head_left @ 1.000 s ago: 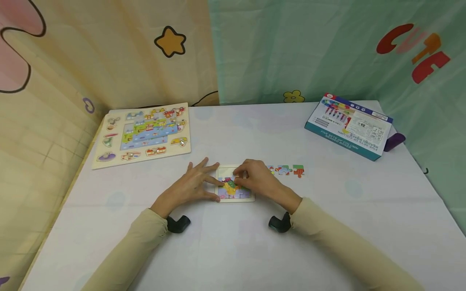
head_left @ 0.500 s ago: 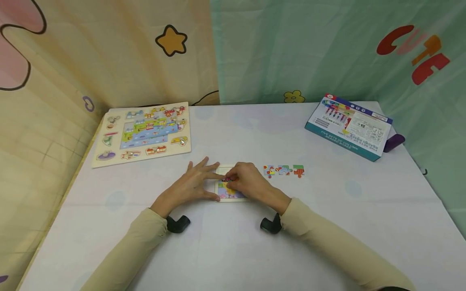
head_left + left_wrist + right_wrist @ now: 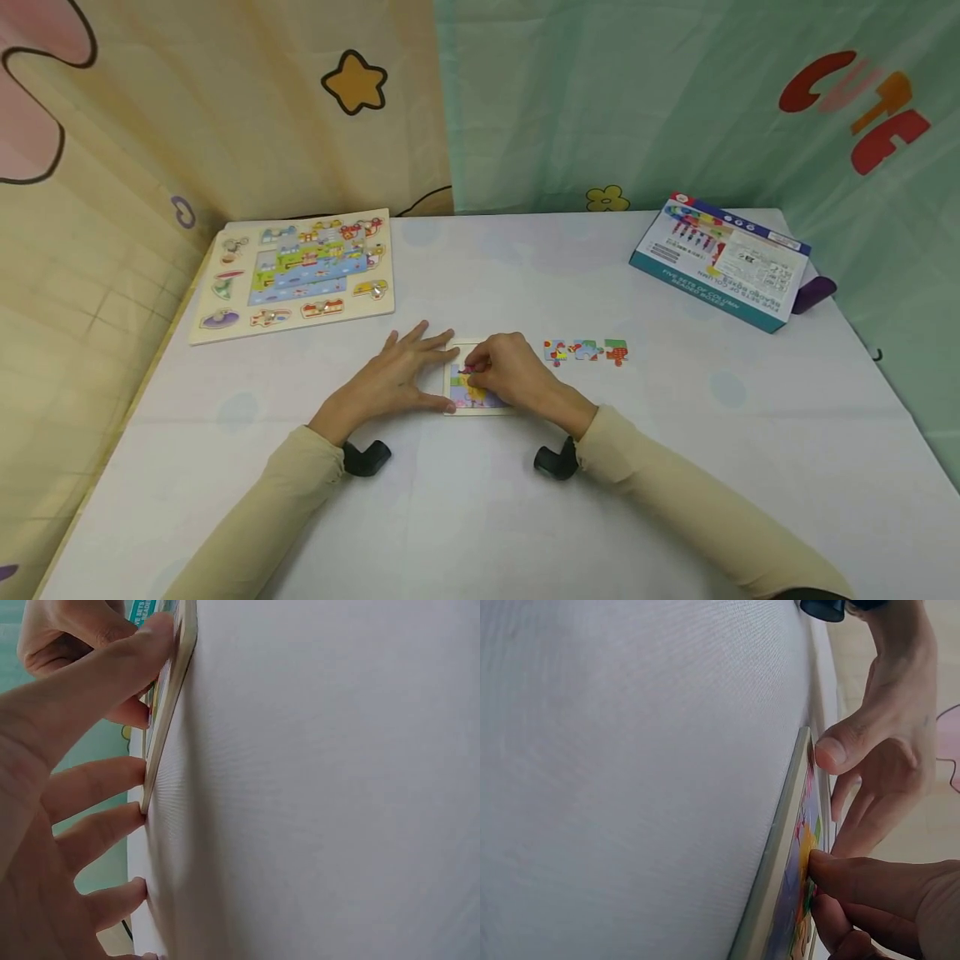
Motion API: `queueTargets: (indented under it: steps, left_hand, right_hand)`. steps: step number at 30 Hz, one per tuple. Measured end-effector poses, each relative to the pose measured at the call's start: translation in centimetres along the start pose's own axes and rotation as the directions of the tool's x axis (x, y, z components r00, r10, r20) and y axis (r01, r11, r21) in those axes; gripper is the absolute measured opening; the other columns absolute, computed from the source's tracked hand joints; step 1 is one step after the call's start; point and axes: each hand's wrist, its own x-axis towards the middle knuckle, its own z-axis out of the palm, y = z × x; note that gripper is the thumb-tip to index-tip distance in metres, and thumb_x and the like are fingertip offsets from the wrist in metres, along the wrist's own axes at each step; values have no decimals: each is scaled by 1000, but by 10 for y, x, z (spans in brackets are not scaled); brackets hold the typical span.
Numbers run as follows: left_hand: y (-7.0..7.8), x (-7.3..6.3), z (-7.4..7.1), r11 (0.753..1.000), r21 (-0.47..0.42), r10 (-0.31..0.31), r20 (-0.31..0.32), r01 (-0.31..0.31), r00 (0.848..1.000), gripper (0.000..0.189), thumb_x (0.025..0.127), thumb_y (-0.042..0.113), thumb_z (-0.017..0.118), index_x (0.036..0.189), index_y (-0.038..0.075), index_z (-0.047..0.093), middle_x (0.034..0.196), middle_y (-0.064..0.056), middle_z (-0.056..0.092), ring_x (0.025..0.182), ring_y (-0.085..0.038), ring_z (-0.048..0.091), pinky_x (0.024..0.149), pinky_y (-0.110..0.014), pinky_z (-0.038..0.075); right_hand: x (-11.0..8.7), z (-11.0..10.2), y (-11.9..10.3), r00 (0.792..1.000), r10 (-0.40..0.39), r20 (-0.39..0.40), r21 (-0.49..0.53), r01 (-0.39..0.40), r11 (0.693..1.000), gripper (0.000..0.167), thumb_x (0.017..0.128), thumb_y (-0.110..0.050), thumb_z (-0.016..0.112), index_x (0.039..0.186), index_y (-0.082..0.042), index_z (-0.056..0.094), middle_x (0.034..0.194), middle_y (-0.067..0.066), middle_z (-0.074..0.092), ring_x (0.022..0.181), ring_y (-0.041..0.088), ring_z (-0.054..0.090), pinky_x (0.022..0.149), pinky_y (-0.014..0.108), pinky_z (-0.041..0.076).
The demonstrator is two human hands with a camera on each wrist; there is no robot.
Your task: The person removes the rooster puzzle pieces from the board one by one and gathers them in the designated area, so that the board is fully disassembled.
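A small jigsaw puzzle in a pale wooden tray [image 3: 480, 412] lies flat on the table, its lower part filled with colourful pieces. My left hand [image 3: 397, 375] is spread at the tray's left side, thumb at the near corner and fingertips along the edge. Over the tray, my right hand [image 3: 517, 371] pinches a puzzle piece between thumb and fingers, down at the picture surface; most of that piece is hidden. In the right wrist view the right thumb [image 3: 855, 881] presses close to the yellow part of the picture. Right of the tray lie loose puzzle pieces [image 3: 585, 350] in a row.
A large wooden peg-puzzle board [image 3: 225, 287], with two small picture boards on it, lies at the back left. At the back right sits a teal-and-white box [image 3: 720, 258] with a purple object [image 3: 813, 294] beside it. Curtains hang behind the table.
My right hand has moved left across the tray, bringing the leftmost loose piece fully into view. The left index finger has lifted back from the picture to the tray's edge.
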Motion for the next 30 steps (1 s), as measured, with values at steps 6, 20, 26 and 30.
queueTargets:
  steps: [6, 20, 26, 30]
  left_hand:
    - [1, 1, 4, 1000, -9, -7, -32, 6, 999, 78, 74, 51, 82, 138, 13, 58, 155, -2, 37, 148, -37, 14, 111, -69, 9]
    - [4, 3, 3, 999, 0, -40, -20, 40, 999, 78, 73, 49, 84, 138, 13, 58, 155, -2, 36, 149, -36, 13, 112, -69, 8]
    - [4, 3, 3, 999, -13, -33, -20, 33, 999, 78, 72, 46, 85, 137, 12, 60, 155, -4, 38, 148, -39, 13, 110, -71, 9]
    - [5, 3, 3, 999, -16, -34, -18, 33, 999, 78, 72, 47, 85, 137, 12, 59, 155, -4, 38, 148, -39, 13, 110, -71, 8]
  right_hand:
    - [1, -1, 0, 1000, 10, 0, 1, -10, 1000, 14, 81, -6, 78, 94, -2, 77, 84, 1, 71, 76, 9, 63, 70, 23, 51]
    - [0, 0, -1, 999, 19, -26, 1, -19, 1000, 16, 79, -7, 80, 95, -4, 76, 85, 0, 69, 76, 11, 60, 68, 25, 49]
    - [-2, 1, 2, 999, -14, -52, 5, 15, 1000, 11, 82, -7, 79, 93, -5, 76, 84, -1, 70, 69, 8, 57, 64, 23, 48]
    - [-4, 0, 4, 997, -24, -69, 45, 27, 999, 6, 84, -9, 77, 89, -8, 75, 79, -5, 69, 62, 8, 53, 59, 22, 45]
